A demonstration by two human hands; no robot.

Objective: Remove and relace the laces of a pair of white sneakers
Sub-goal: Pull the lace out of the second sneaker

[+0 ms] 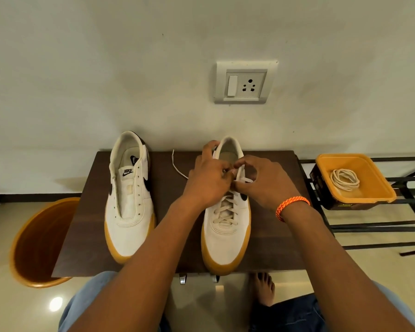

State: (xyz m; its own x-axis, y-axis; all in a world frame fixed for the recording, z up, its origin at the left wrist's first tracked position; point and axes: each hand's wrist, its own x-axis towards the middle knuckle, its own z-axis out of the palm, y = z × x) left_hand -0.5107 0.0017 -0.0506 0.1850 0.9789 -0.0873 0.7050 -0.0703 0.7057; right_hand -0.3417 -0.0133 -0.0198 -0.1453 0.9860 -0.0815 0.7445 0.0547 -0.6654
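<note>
On the table (268, 248), two sneakers sit side by side, toes toward the person. Both hands, left (207, 179) and right (265, 182), meet over the right sneaker (225, 236), pinching its lace (225, 209) near the top eyelets. Left sneaker (130, 212) is laceless; a coiled lace (344, 179) lies in the yellow tub (374, 188).

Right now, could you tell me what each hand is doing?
Left hand: pinching the lace at the upper eyelets of the right sneaker.
Right hand: fingers curled, pinching the same lace.
</note>
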